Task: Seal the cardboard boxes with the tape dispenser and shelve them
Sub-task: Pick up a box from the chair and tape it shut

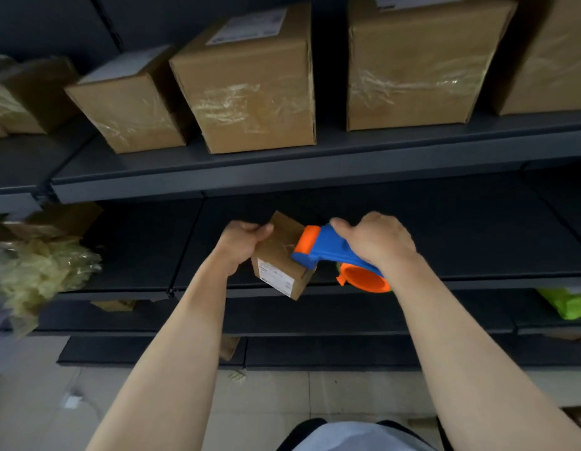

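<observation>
Left hand [242, 244] gripped small cardboard box [279, 258], held tilted in front of dark shelf [413, 242]. Right hand [377, 242] held blue-orange tape dispenser [328, 249], its head against box top. Taped boxes [250, 83] stood on upper shelf [282, 170].

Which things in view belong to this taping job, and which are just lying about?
Job: small box, tape dispenser, left hand, right hand, shelved boxes.
Lying about: plastic wrap heap, green bag.
</observation>
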Action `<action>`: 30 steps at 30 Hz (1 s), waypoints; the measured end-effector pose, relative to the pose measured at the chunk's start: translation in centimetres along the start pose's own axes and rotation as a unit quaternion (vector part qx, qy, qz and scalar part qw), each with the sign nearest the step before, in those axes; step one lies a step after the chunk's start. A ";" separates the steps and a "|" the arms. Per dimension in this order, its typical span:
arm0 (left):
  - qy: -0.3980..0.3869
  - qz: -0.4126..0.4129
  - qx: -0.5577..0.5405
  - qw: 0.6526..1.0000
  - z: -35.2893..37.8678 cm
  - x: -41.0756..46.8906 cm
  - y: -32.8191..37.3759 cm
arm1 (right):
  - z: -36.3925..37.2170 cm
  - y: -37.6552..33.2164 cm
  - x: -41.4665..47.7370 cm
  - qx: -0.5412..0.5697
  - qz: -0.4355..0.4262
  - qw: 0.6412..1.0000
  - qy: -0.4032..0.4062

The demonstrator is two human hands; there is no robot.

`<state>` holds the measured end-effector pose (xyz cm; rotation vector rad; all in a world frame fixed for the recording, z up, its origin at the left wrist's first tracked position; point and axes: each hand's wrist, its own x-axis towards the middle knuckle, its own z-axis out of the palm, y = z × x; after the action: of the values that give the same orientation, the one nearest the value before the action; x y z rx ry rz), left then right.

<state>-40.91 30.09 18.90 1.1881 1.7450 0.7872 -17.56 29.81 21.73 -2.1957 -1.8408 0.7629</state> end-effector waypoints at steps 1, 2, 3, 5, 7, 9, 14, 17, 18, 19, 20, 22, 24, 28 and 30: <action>0.028 -0.005 0.021 0.999 0.3 0.3 -0.4 | 0.3 -0.9 -0.2 -0.008 -0.005 1.000 -0.007; 0.056 -0.004 0.062 0.996 0.6 0.7 -0.7 | 0.6 -1.7 -0.4 -0.009 -0.007 1.000 -0.012; 0.076 -0.004 0.113 0.991 1.0 0.9 -0.8 | 0.8 -2.4 -0.4 -0.009 -0.008 1.000 -0.012; 0.089 -0.008 0.191 0.977 1.6 1.1 -1.1 | 0.8 -3.6 -0.4 -0.017 -0.008 1.000 -0.006; 0.095 -0.008 0.199 0.975 1.7 1.5 -1.3 | 0.5 -4.2 -0.3 -0.017 -0.005 1.000 -0.011; 0.092 -0.006 0.204 0.975 1.6 2.2 -1.1 | 0.3 -4.1 0.0 0.003 0.000 1.000 -0.025; 0.077 -0.017 0.243 0.967 1.5 4.0 0.3 | -1.0 0.1 -0.2 -0.008 0.022 0.999 -0.042; 0.073 -0.025 0.251 0.965 1.7 4.3 0.3 | -1.4 3.5 -1.0 -0.014 0.049 0.997 -0.062; 0.075 -0.026 0.249 0.965 1.7 4.2 0.3 | -1.3 4.2 -1.2 -0.011 0.064 0.995 -0.073; 0.077 -0.029 0.245 0.966 1.8 4.2 0.4 | -1.0 4.6 -1.4 -0.011 0.075 0.994 -0.083; 0.079 -0.034 0.237 0.968 1.8 4.0 0.5 | -0.5 4.8 -1.3 -0.013 0.078 0.993 -0.089; 0.104 -0.024 0.246 0.963 2.0 3.6 0.6 | 1.1 4.1 -1.1 -0.018 0.070 0.993 -0.090; 0.158 0.044 0.340 0.926 2.4 3.1 0.8 | 3.1 2.9 -1.0 -0.014 0.067 0.994 -0.080; 0.171 0.160 0.398 0.887 3.1 2.0 0.8 | 6.1 1.3 -1.0 0.053 0.089 0.993 -0.050; 0.136 0.138 0.384 0.903 3.2 1.7 0.7 | 6.6 1.5 -1.1 0.065 0.085 0.994 -0.028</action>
<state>-38.07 32.05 17.56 1.9560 2.2461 0.4231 -19.64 27.15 15.74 -2.2890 -1.5917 0.9583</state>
